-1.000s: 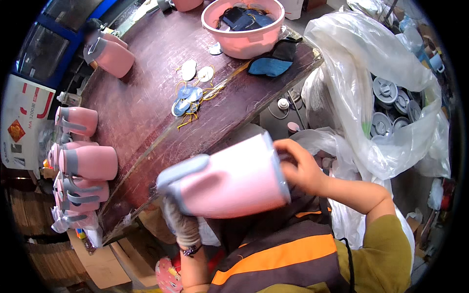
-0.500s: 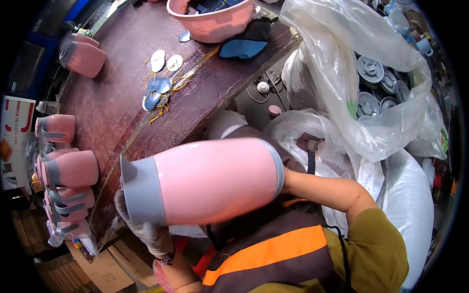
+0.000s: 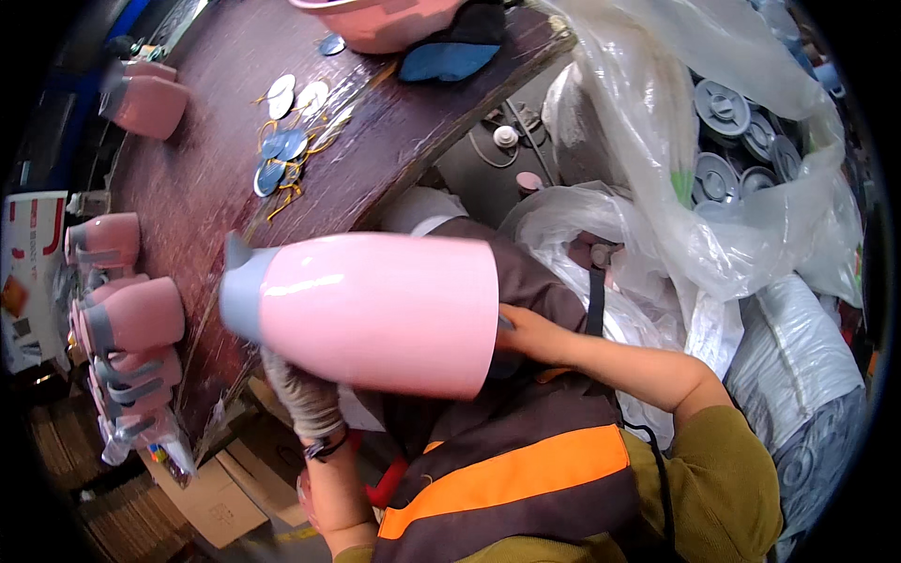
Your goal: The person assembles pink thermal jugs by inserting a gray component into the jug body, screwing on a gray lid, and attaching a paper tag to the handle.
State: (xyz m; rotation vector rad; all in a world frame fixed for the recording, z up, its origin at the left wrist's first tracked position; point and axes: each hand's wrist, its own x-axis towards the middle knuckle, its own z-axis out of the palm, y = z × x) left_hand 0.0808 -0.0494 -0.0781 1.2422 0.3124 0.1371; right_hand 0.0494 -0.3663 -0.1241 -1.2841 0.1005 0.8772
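Note:
A pink vacuum jug [image 3: 375, 314] with a grey collar and spout lies sideways before me, its spout end to the left. My left hand [image 3: 298, 380], in a pale glove, supports it from below near the collar. The fingers of that hand are hidden behind the jug. At the jug's right, bottom end is my bare right hand [image 3: 530, 336], its fingers closed and partly hidden. A sliver of grey shows at those fingertips; I cannot tell what part it is. The bottom end of the jug shows a plain pink edge.
Several pink jugs [image 3: 141, 319] stand along the left of the dark table [image 3: 211, 206]. Round tags [image 3: 282, 150] with yellow strings, a pink basin [image 3: 394, 23] and a blue-black cloth [image 3: 450, 58] lie on it. At right, a plastic bag [image 3: 648, 216] holds grey lids [image 3: 721, 108].
The jug has moved left and slightly up in view. The grey ring that ended its bottom no longer shows there. My right hand has come into sight beside that end.

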